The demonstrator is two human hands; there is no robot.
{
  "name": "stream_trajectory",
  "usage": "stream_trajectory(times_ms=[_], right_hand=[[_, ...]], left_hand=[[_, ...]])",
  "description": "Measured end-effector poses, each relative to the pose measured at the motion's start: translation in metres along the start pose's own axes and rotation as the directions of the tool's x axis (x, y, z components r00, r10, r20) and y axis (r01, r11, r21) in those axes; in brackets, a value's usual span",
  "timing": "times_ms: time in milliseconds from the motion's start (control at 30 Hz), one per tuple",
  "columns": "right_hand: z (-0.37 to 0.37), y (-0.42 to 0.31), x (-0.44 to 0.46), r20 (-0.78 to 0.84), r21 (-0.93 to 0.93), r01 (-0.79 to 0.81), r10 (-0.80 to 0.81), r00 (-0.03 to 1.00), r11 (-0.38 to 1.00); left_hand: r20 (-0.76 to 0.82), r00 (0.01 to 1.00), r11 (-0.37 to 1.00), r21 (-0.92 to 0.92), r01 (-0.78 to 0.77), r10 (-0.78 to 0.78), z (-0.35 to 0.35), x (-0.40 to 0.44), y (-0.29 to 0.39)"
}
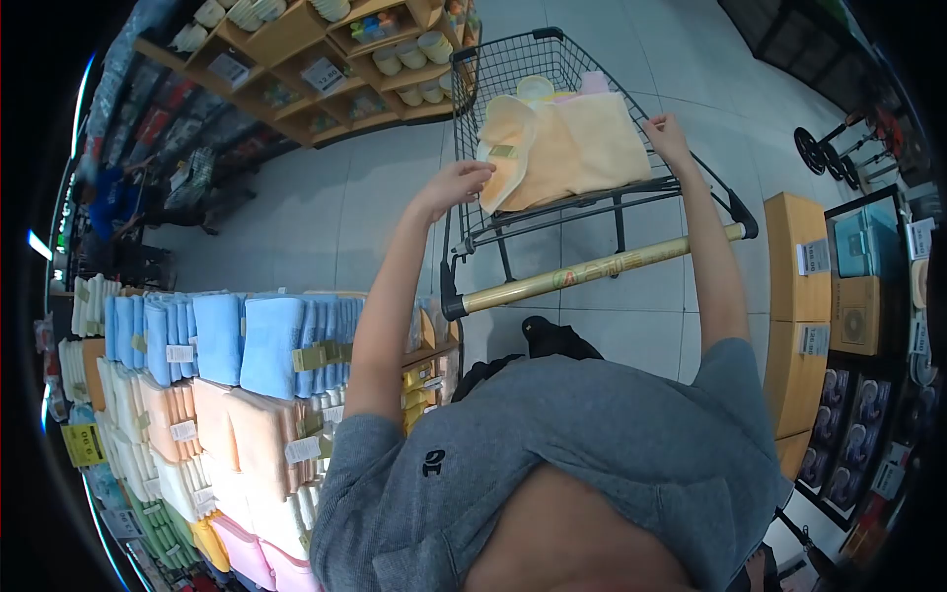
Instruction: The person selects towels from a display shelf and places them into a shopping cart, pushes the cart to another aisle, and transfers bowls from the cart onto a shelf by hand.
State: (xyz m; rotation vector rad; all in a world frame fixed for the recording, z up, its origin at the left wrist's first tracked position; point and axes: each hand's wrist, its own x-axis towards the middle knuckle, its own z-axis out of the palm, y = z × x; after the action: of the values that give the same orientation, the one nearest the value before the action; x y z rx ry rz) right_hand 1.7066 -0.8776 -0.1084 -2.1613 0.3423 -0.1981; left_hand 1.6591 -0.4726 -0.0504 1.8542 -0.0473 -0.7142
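Note:
A cream-coloured towel (592,143) with a small label lies folded over the basket of a black wire shopping cart (602,54). My left hand (459,185) is at the towel's left edge, its fingers pinched together on the border. On the other side, my right hand (668,138) is closed by the towel's right edge and the cart's rim; what its fingers hold is hidden. Behind the towel, a pale yellow round item (535,87) and a pink item (594,82) show in the basket. The cart's handlebar (592,268) runs below my forearms.
Stacks of blue towels (271,340) and peach towels (252,434) stand at my left. A wooden shelf (316,79) with cups is at the upper left. Boxed goods line a shelf (794,257) at my right. Another person (118,202) is at the far left. Tiled floor (365,207) surrounds the cart.

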Motion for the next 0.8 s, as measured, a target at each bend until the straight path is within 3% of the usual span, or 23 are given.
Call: stream_trajectory(times_ms=[67,133,267,300,333,467,567,733,800], right_hand=[[0.009,0.013,-0.005,0.142,-0.145,0.024,-0.003,0.99,0.989],[0.014,0.011,-0.009,0.226,-0.053,0.072,-0.058,0.972,0.996],[0.027,-0.012,-0.023,0.334,0.023,0.294,-0.284,0.899,0.956],[0.031,-0.03,-0.033,0.37,0.042,0.325,-0.317,0.874,0.945],[0.033,-0.051,-0.044,0.41,0.069,0.358,-0.354,0.841,0.931],[0.07,-0.121,-0.079,0.532,0.169,0.435,-0.453,0.715,0.885],[0.107,-0.191,-0.119,0.59,0.328,0.526,-0.605,0.535,0.785],[0.167,-0.303,-0.212,0.643,0.542,0.575,-0.743,0.185,0.613],[0.198,-0.337,-0.248,0.628,0.635,0.553,-0.778,0.036,0.539]], left_hand=[[0.005,0.998,0.996,0.065,-0.064,0.064,0.01,-0.012,-0.013],[-0.009,0.981,0.971,0.146,-0.188,0.192,0.013,-0.026,-0.023],[-0.327,0.891,0.93,-0.084,-0.358,0.314,0.015,-0.072,-0.043],[-0.364,0.892,0.883,-0.276,-0.379,0.269,0.011,-0.09,-0.049],[-0.422,0.874,0.862,-0.319,-0.393,0.242,0.009,-0.111,-0.053],[-0.611,0.755,0.837,-0.266,-0.478,0.237,-0.004,-0.202,-0.08],[-0.704,0.658,0.815,-0.2,-0.544,0.267,-0.015,-0.276,-0.092],[-0.924,0.304,0.769,-0.019,-0.639,0.231,-0.014,-0.387,-0.111],[-0.963,0.206,0.78,0.008,-0.626,0.175,-0.01,-0.43,-0.119]])
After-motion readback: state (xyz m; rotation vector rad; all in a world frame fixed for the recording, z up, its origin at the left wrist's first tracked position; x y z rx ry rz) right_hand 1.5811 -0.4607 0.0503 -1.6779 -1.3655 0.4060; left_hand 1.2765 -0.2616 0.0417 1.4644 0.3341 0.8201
